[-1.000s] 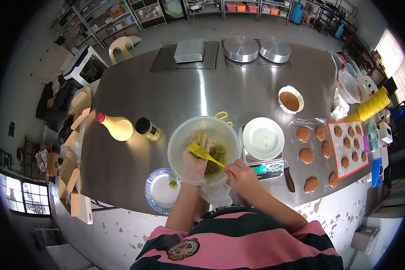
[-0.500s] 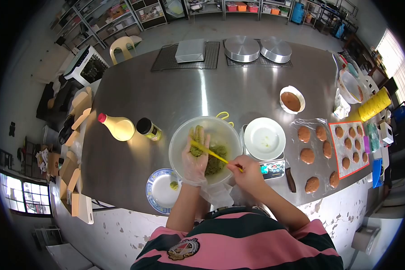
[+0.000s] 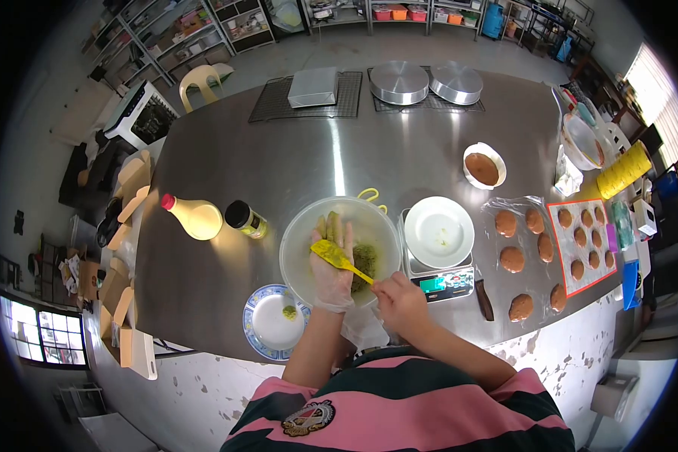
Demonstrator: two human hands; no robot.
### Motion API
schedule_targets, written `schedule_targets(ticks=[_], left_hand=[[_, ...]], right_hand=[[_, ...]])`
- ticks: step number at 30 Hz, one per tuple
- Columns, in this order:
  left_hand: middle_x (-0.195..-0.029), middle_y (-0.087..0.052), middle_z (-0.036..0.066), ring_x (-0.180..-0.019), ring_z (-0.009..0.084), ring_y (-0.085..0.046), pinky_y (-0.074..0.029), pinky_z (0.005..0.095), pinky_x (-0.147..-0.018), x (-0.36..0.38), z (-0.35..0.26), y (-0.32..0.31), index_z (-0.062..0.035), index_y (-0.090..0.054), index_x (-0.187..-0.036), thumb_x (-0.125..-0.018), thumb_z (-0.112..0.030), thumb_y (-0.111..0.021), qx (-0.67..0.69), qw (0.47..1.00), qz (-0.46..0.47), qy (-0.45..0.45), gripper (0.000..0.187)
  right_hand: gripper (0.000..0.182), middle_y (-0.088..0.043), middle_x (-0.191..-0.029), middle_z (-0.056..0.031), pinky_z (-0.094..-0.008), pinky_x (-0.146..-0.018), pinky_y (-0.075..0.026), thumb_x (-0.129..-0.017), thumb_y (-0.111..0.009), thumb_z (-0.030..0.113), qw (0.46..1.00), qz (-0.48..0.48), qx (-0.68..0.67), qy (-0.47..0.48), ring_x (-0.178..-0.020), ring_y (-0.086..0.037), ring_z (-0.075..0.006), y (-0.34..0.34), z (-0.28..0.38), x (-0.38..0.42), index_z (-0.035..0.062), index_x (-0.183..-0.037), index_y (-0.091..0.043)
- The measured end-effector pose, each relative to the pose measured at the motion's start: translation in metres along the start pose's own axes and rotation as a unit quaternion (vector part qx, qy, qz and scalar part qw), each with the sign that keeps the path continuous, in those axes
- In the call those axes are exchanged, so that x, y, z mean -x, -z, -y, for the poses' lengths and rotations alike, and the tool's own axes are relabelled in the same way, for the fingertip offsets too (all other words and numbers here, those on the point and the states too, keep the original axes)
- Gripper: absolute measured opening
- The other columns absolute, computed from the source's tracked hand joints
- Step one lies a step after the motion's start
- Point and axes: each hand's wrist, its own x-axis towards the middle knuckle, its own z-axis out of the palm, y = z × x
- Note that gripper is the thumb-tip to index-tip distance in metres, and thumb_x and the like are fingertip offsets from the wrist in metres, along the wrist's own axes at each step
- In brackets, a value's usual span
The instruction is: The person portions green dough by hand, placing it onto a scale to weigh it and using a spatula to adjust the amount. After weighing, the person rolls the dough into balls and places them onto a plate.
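Over the translucent bowl [image 3: 290, 264], my left hand [image 3: 331, 275] wears a clear glove and lies palm up, fingers extended, with green residue on them. A yellow spatula [image 3: 331, 254] rests its blade across that palm. My bare right hand [image 3: 401, 301] is closed round the spatula's handle at the bowl's right edge. Green crumbly mixture [image 3: 364, 260] lies in the bowl. Whether more mixture sits under the blade is hidden. To the right, a white plate [image 3: 439, 232] stands on a digital scale [image 3: 446, 283]. A blue-rimmed plate [image 3: 258, 343] at lower left holds a small green lump [image 3: 289, 311].
A yellow bottle [image 3: 200, 218] and dark-lidded jar [image 3: 246, 219] stand left. Brown rounds [image 3: 512, 259] lie on plastic and a red-edged mat [image 3: 572, 282] at right, near a knife [image 3: 484, 301]. Round pans [image 3: 399, 83] and a brown-filled bowl [image 3: 483, 167] are farther back.
The spatula's blade has turned flat and shifted down onto my left palm. My right hand has moved slightly left and down. The whole view has shifted a little.
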Motion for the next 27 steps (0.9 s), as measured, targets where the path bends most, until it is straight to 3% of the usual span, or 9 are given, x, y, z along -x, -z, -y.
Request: schedule_targets(ticks=[2,3,7,13,16,18,19,21,27], left_hand=[[-0.136,-0.037,0.013,-0.130,0.0274,-0.034,-0.028,0.0476,-0.109,-0.001,-0.005,0.002,-0.0027,-0.038,-0.129,-0.096,-0.036,-0.041,-0.030,0.999,0.001,-0.010,0.047],[-0.137,-0.036,0.014,-0.131,0.0290,-0.032,-0.027,0.0506,-0.108,0.004,-0.011,-0.002,-0.0023,-0.037,-0.131,-0.094,-0.041,-0.041,-0.006,0.998,0.043,0.044,0.054],[-0.139,-0.033,0.018,-0.133,0.0323,-0.026,-0.024,0.0595,-0.105,0.006,-0.021,-0.003,-0.0014,-0.033,-0.134,-0.089,-0.055,-0.042,-0.026,0.982,0.117,0.144,0.070],[-0.140,-0.033,0.017,-0.131,0.0312,-0.030,-0.026,0.0595,-0.104,0.002,-0.020,0.003,-0.0016,-0.034,-0.135,-0.090,-0.053,-0.041,-0.020,0.981,0.115,0.156,0.068],[-0.138,-0.035,0.017,-0.130,0.0305,-0.032,-0.027,0.0578,-0.104,0.002,-0.021,0.003,-0.0015,-0.035,-0.134,-0.091,-0.053,-0.040,-0.029,0.989,0.073,0.127,0.067],[-0.137,-0.036,0.017,-0.130,0.0301,-0.032,-0.027,0.0567,-0.104,0.003,-0.023,0.001,-0.0013,-0.037,-0.133,-0.091,-0.052,-0.040,-0.019,0.988,0.076,0.133,0.066],[-0.136,-0.037,0.017,-0.130,0.0298,-0.033,-0.027,0.0556,-0.105,0.003,-0.024,0.000,-0.0011,-0.038,-0.132,-0.092,-0.051,-0.039,-0.010,0.987,0.080,0.141,0.064],[-0.136,-0.038,0.016,-0.129,0.0298,-0.034,-0.028,0.0546,-0.105,0.001,-0.023,-0.001,-0.0004,-0.038,-0.131,-0.092,-0.050,-0.039,-0.017,0.988,0.050,0.143,0.063],[-0.131,-0.042,0.019,-0.125,0.0314,-0.039,-0.032,0.0489,-0.104,-0.004,-0.018,0.010,0.0029,-0.039,-0.128,-0.096,-0.035,-0.034,-0.024,0.988,-0.002,0.154,0.049]], right_hand=[[0.004,-0.054,-0.068,-0.0127,-0.0334,-0.053,-0.046,-0.075,-0.066,0.002,0.996,0.003,-0.075,-0.045,-0.061,-0.057,-0.0279,0.014,-0.001,-0.010,0.0013,-0.078,-0.064],[0.004,-0.055,-0.068,-0.0130,-0.0325,-0.054,-0.045,-0.075,-0.066,0.003,0.985,0.009,-0.148,-0.089,-0.061,-0.056,-0.0275,0.020,0.000,-0.015,0.0007,-0.077,-0.064],[0.006,-0.057,-0.072,-0.0132,-0.0377,-0.056,-0.048,-0.077,-0.063,0.006,0.991,0.018,-0.095,-0.093,-0.062,-0.058,-0.0315,0.027,-0.002,-0.023,0.0013,-0.080,-0.063],[0.008,-0.058,-0.072,-0.0142,-0.0366,-0.057,-0.047,-0.077,-0.066,0.007,0.998,0.040,-0.040,-0.015,-0.064,-0.059,-0.0292,0.018,-0.003,-0.011,0.0011,-0.081,-0.063],[0.007,-0.056,-0.070,-0.0133,-0.0359,-0.056,-0.047,-0.076,-0.066,0.007,0.990,0.032,-0.129,-0.055,-0.063,-0.058,-0.0293,0.019,-0.011,-0.014,0.0024,-0.081,-0.064],[0.008,-0.055,-0.068,-0.0125,-0.0350,-0.056,-0.047,-0.075,-0.067,0.007,0.969,0.011,-0.195,-0.149,-0.061,-0.058,-0.0293,0.019,-0.014,-0.015,0.0035,-0.082,-0.065],[0.008,-0.055,-0.068,-0.0125,-0.0350,-0.056,-0.047,-0.075,-0.067,0.007,0.970,0.011,-0.194,-0.149,-0.061,-0.058,-0.0293,0.020,-0.014,-0.016,0.0035,-0.082,-0.065],[0.008,-0.054,-0.069,-0.0121,-0.0343,-0.053,-0.047,-0.075,-0.067,0.007,0.997,-0.002,-0.069,-0.028,-0.057,-0.057,-0.0287,0.021,-0.013,-0.016,0.0031,-0.082,-0.065],[0.007,-0.052,-0.070,-0.0111,-0.0351,-0.048,-0.046,-0.075,-0.065,0.005,0.998,-0.039,0.039,0.017,-0.055,-0.056,-0.0272,0.007,-0.019,-0.007,0.0027,-0.082,-0.064]])
